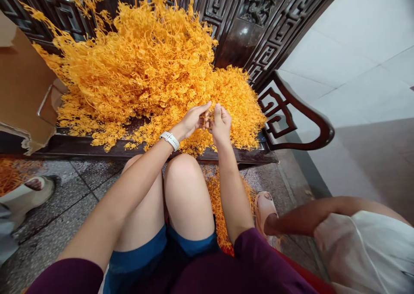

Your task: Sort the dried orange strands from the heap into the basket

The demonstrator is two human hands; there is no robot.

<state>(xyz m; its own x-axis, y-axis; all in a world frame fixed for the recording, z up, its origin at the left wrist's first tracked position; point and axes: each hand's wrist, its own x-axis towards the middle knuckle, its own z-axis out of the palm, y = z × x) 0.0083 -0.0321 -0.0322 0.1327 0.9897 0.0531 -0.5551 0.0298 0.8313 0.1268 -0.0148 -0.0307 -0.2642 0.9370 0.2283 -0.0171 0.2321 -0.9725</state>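
Observation:
A big heap of orange plastic sprigs (142, 61) lies on a dark carved wooden bench (97, 147) in front of me. My left hand (193, 119), with a white watch on its wrist, and my right hand (221, 123) meet just above the heap's near edge. Both are closed in a pinch on one small orange sprig piece (207, 118) held between their fingertips. My bare knees sit below the hands.
The bench's curved armrest (300, 113) stands at the right. More orange pieces (216, 207) lie on the stone floor between my legs. A cardboard box (22, 82) is at the left. Another person's arm (317, 214) reaches in at lower right; someone's foot (35, 186) shows at left.

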